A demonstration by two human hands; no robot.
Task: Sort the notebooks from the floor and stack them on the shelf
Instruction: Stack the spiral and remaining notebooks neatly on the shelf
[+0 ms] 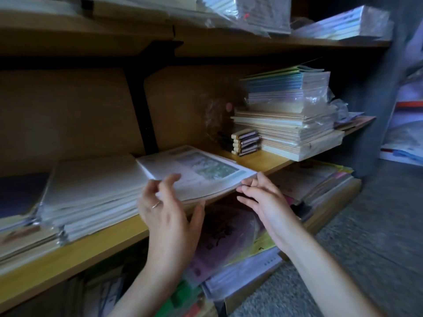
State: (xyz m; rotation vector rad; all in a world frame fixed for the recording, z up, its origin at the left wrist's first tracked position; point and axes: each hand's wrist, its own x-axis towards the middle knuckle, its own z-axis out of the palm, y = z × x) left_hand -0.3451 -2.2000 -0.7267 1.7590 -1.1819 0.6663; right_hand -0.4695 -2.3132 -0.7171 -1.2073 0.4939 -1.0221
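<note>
A white notebook stack (194, 170) with a green picture on its top cover lies on the wooden shelf (109, 234), its front edge jutting past the shelf's lip. My left hand (169, 216) is at the stack's front left, fingers loosely spread over the cover and thumb under the edge. My right hand (263, 200) touches the stack's front right corner with its fingertips. To the left lies a larger pile of pale notebooks (91, 195) in plastic wrap.
A tall stack of wrapped notebooks (288, 115) and small dark booklets (246, 141) stand at the shelf's right end. Under the shelf lie pink and yellow notebooks (229, 243) in boxes. An upper shelf (251, 42) holds wrapped packs. Grey carpet (366, 248) is on the right.
</note>
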